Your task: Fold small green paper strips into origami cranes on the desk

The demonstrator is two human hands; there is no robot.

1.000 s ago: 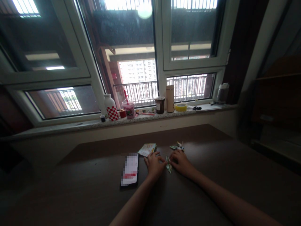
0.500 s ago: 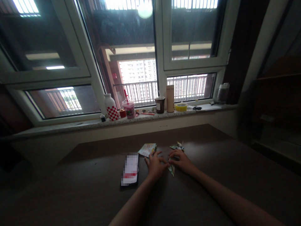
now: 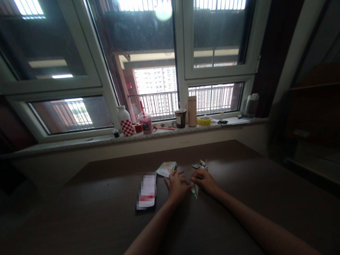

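A small folded paper point(image 3: 195, 192) with a green and pale print lies on the table between my hands, its pointed end towards me. My right hand point(image 3: 205, 180) pinches its upper part, which the fingers partly hide. From the other side, my left hand point(image 3: 178, 186) has thumb and index finger closed at the paper's left edge, while its other fingers spread over the table. Just beyond my right hand sits a second folded paper piece point(image 3: 200, 165) with several points. A flat printed paper point(image 3: 166, 169) lies beyond my left fingertips.
A phone point(image 3: 146, 191) with a blurred screen lies on the dark table point(image 3: 106, 219), left of my left hand. Along the windowsill point(image 3: 106, 139) stand a checked bottle point(image 3: 126, 127), drink cups, a tan flask point(image 3: 192, 111), yellow tape point(image 3: 204, 122) and scissors point(image 3: 222, 122).
Both hands have shifted very slightly, with the right fingers moving a little to the right along the folded paper. The paper's lower point has moved slightly right too.
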